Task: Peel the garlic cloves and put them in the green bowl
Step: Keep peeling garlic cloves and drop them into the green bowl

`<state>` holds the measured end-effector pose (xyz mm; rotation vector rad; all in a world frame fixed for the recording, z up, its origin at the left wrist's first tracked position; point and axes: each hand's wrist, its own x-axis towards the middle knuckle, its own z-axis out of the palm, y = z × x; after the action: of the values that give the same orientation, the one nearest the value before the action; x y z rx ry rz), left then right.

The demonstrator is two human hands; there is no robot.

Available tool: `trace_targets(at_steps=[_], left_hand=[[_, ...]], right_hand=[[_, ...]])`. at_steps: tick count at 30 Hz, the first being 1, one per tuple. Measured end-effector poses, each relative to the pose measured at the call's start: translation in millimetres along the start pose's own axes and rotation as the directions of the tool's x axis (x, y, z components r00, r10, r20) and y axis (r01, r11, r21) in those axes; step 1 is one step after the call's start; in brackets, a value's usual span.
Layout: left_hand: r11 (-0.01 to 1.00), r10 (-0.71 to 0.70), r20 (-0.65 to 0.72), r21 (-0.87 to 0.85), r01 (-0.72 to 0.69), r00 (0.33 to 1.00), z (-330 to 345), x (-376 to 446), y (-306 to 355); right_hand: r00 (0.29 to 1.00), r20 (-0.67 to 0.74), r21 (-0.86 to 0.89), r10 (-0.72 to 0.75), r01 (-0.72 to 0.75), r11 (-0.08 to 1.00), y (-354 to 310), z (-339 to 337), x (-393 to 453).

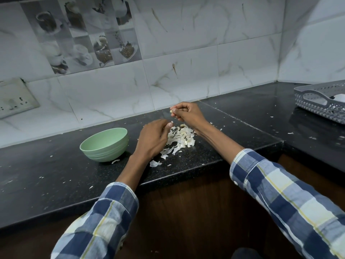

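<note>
Green bowl sits upright on the black countertop, left of centre in the frame — its inside is hidden from this angle, so contents cannot be told. Just right of it, at frame centre, lies a heap of papery garlic skins; loose flakes are scattered over the counter around it.

Right hand is raised above the heap, fingers curled, pinching a pale garlic clove at the fingertips. Left hand is lower, between bowl and heap, fingers curled; a small scrap of skin shows at its fingertips, apparently pinched.

Grey perforated basket stands at the right edge of the frame — something white lies in it, too cut off to identify. Both sleeves are blue-and-white check.
</note>
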<state>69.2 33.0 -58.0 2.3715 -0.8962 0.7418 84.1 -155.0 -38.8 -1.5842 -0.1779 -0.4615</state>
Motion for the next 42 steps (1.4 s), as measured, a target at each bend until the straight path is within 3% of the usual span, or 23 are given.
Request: trace_targets(at_steps=[3, 9, 14, 19, 23, 32, 38, 42], left_hand=[[0.996, 0.053, 0.022, 0.076, -0.054, 0.998, -11.7, 0.9, 5.3], [0.99, -0.143, -0.181, -0.037, 0.138, 0.973, -58.1, -5.8, -9.9], [0.951, -0.287, -0.366, -0.003, 0.308, 0.885, -90.5, -30.6, -34.0], [0.91, -0.402, -0.344, -0.049, 0.412, 0.848, -112.5, -41.4, -46.1], [0.935, -0.343, -0.329, -0.033, 0.352, 0.88, -114.4, -44.8, -48.3], [1.0, -0.009, -0.205, 0.008, 0.011, 0.979, -49.6, -16.4, -7.4], [0.991, -0.081, -0.148, -0.122, 0.063, 0.986, -10.3, 4.9, -0.8], [0.98, -0.146, -0.117, -0.15, 0.128, 0.982, 5.3, 5.7, -12.5]], right_hand=[[1.0, 0.003, -0.033, -0.013, 0.014, 0.999, -0.4, -1.8, -1.2], [0.978, 0.15, -0.132, -0.148, 0.168, 0.977, -9.2, 16.0, -12.2], [0.876, 0.414, -0.262, -0.249, 0.376, 0.889, -33.4, 79.4, -23.4], [0.793, 0.551, -0.353, -0.261, 0.505, 0.788, -57.1, 121.6, -27.1], [0.828, 0.503, -0.393, -0.247, 0.473, 0.788, -62.2, 109.5, -27.9], [0.92, 0.367, -0.58, -0.135, 0.34, 0.741, -46.3, 2.7, -15.6], [0.913, 0.402, -0.699, -0.064, 0.352, 0.622, -21.9, -25.9, -10.6], [0.863, 0.506, -0.674, -0.005, 0.399, 0.621, -12.5, -26.3, -4.7]])
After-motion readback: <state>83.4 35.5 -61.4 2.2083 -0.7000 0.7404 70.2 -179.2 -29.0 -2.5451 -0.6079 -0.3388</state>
